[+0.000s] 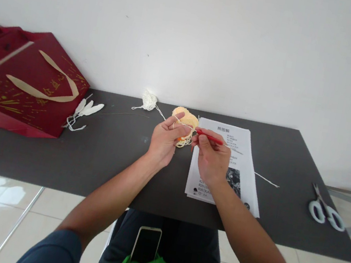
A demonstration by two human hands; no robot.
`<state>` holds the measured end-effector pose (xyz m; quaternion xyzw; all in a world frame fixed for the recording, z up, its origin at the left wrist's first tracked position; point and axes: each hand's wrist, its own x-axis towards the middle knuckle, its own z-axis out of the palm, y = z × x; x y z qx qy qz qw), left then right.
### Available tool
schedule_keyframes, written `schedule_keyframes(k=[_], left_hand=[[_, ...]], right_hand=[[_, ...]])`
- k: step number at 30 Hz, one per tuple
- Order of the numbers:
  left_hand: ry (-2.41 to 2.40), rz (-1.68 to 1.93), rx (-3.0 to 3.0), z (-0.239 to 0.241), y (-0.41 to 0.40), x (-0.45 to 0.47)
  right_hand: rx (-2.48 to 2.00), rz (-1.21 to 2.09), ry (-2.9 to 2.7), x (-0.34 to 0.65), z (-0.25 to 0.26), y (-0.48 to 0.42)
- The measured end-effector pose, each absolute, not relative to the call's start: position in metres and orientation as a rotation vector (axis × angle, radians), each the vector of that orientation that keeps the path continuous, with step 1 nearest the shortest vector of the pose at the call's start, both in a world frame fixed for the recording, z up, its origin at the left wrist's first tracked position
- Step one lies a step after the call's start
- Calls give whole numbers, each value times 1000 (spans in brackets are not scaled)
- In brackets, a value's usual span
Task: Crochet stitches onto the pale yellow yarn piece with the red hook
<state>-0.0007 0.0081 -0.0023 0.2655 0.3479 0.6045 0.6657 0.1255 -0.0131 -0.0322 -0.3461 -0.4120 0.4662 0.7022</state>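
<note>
My right hand [213, 161] is closed around a red-handled crochet hook [210, 137], its tip pointing left toward my other hand. White yarn [160, 111] runs from a small white yarn ball [149, 100] at the back of the table to my left hand [164, 142]. That hand pinches the yarn between thumb and fingers, close to the hook's tip. Any stitches there are too small to make out. Just behind my hands lies a pale yellow yarn ball [183, 114], partly covered by my left fingers.
Printed pattern sheets [242, 193] lie under my right hand on the dark table [106, 155]. Scissors [325, 208] rest at the right end. On the left are a red paper bag [31, 101] and white crocheted pieces [86, 109]. A phone [146, 244] sits on my lap.
</note>
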Motion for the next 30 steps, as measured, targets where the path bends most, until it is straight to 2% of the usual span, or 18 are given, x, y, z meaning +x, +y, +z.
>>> schedule_keyframes(k=[8,30], left_hand=[[807,1390,680,-8,6,3],[885,1489,936,-12,7,-2]], right_hand=[[-651,1191,-769,131,-22,-6],[-720,901,-990,140,-24,-7]])
